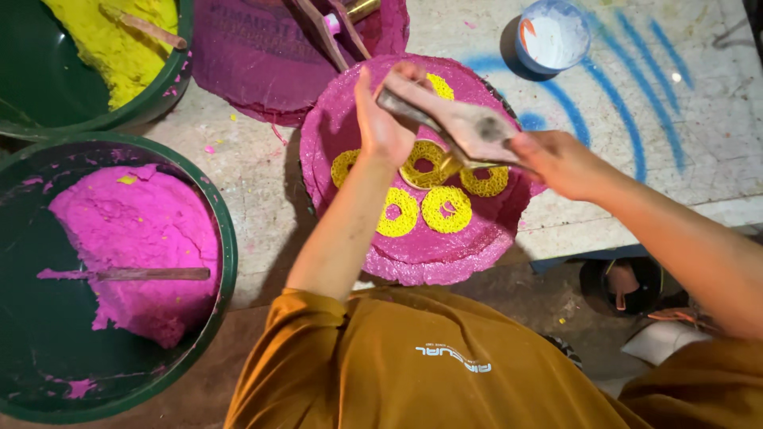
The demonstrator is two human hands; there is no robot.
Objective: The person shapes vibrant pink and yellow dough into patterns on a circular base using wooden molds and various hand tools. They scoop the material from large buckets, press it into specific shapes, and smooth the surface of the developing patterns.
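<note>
In the middle of the frame the person's two hands meet over a round pink disc (413, 254) that lies on the pale, paint-stained counter (699, 159). The right hand (556, 163) comes in from the right and its fingers are closed around a flat, worn tool (457, 127) with a dark smudge on its face; the tool slants up toward the upper left. The left hand (385, 119) rises from below, palm turned toward the tool, fingers held together and touching its upper end. Whether the left fingers clasp the tool or only press on it cannot be told.

On the disc sit five yellow rings (445, 209): two side by side low in the middle, one at the left, one under the tool and one at the right; part of another yellow piece shows behind the left hand.

At the lower left of the frame a green tub (226, 262) holds pink paste (135, 246) with a stick (155, 274) lying in it. At the upper left a second green tub (171, 83) holds yellow paste (119, 44) and another stick (143, 25). Above the disc lies a darker purple disc (246, 56). In the upper right stands a small blue cup of white paint (554, 36), next to blue streaks on the counter.
</note>
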